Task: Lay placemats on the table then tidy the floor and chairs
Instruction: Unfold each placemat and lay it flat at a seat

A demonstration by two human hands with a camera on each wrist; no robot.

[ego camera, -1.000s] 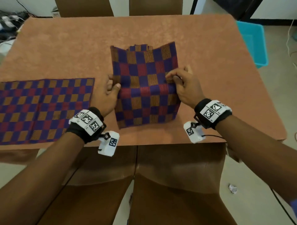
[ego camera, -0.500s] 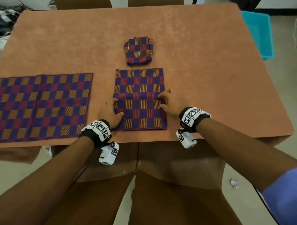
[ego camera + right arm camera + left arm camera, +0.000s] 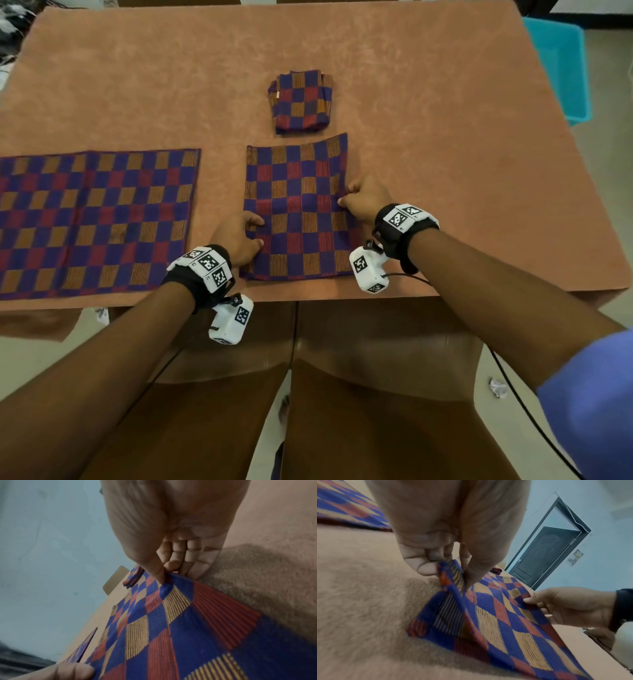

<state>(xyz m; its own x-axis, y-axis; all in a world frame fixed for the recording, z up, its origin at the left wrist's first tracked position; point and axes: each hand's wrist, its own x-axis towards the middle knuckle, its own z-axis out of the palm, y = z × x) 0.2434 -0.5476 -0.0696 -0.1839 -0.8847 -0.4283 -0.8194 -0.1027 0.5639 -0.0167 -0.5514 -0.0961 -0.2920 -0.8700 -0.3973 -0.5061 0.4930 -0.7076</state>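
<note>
A half-folded checked placemat in blue, red and orange lies near the table's front edge. My left hand pinches its left edge between thumb and fingers; the left wrist view shows that edge lifted off the cloth. My right hand pinches the right edge, and the pinch shows in the right wrist view. A spread placemat lies flat at the left. A small stack of folded placemats sits just beyond the one I hold.
The table wears a tan cloth. Two brown chairs stand between me and the front edge. A blue bin sits off the right side. Crumpled paper scraps lie on the floor at the right, and another scrap under the left edge.
The placemat came off the folded stack toward me and was laid down near the front edge. Both hands moved with it and keep their pinch on its sides.
</note>
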